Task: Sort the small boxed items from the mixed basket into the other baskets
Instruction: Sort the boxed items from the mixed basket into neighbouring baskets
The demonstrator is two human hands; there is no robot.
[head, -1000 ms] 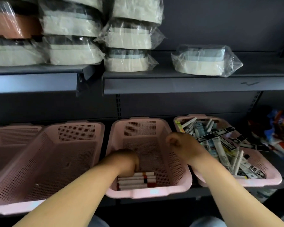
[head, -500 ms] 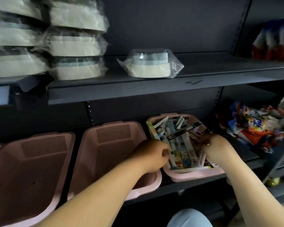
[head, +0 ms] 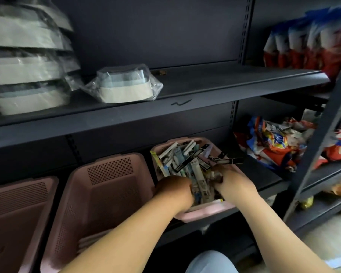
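Picking step: your left hand [head: 173, 191] and right hand [head: 233, 184] sit among the small boxes [head: 197, 172] in the mixed basket [head: 205, 212], toward the shelf's [head: 262, 174] right end. Fingers [head: 221, 176] curled, hold hidden. Next: single one out.

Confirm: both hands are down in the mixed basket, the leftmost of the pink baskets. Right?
No. The head view shows the left hand and right hand both down in the mixed basket, but it is the rightmost of the pink baskets, not the leftmost.
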